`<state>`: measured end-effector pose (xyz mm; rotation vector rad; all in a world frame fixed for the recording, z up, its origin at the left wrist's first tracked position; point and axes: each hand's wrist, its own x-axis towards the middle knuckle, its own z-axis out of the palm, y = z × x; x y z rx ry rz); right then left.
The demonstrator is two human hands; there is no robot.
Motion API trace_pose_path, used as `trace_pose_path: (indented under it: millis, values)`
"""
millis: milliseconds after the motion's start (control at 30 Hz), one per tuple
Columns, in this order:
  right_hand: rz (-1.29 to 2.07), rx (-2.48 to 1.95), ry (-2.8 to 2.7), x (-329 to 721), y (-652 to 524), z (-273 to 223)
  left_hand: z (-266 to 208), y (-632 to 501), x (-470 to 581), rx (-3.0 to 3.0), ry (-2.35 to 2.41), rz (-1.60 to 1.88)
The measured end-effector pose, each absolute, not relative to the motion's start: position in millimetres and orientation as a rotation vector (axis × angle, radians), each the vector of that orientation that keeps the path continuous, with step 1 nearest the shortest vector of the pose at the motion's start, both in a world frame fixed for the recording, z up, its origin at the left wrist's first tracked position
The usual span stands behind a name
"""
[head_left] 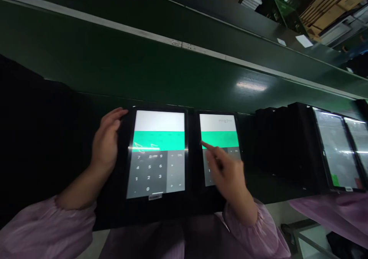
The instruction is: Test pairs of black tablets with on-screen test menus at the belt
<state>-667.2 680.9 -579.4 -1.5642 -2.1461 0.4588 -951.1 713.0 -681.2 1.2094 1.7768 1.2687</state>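
Observation:
Two tablets lie side by side, both showing a calculator with a white and green band above grey keys. At the left edge of the left tablet (158,121) is my left hand (105,138), fingers stretched towards its upper corner; I cannot tell whether they touch it. My right hand (225,167) is over the right tablet (218,136), index finger stretched out at the left side of the green band and the other fingers curled. It holds nothing and covers part of the keypad. Small digits, including 87, show on the right screen; the left display is blank.
Several dark tablets or cases (299,144) stand in a row at the right, with lit screens (336,144) facing outward. A raised ledge with a pale strip (201,50) runs behind the dark green bench. Cardboard boxes (333,9) are at the far right, and another person's sleeve (336,216) is at lower right.

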Motion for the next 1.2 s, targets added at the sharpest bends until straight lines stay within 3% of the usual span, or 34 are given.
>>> trace_pose_path:
  millis: [100, 267, 867, 1067, 1200]
  values:
    - [0.609, -1.462, -2.335, -705, 677, -584, -678, 709, -958, 1.063, 1.709, 1.288]
    - [0.533, -1.500, -2.379, -732, 682, -597, -665, 695, -965, 1.031, 1.642, 1.141]
    - [0.499, -1.596, -2.125, -727, 678, -598, -702, 668, -968, 1.410, 1.599, 0.968]
    - [0.817, -1.277, -2.359, -747, 660, -597, -703, 665, -962, 1.504, 1.605, 0.976]
    - [0.727, -1.357, -2.275, -745, 660, -597, -704, 665, -961, 1.534, 1.614, 0.937]
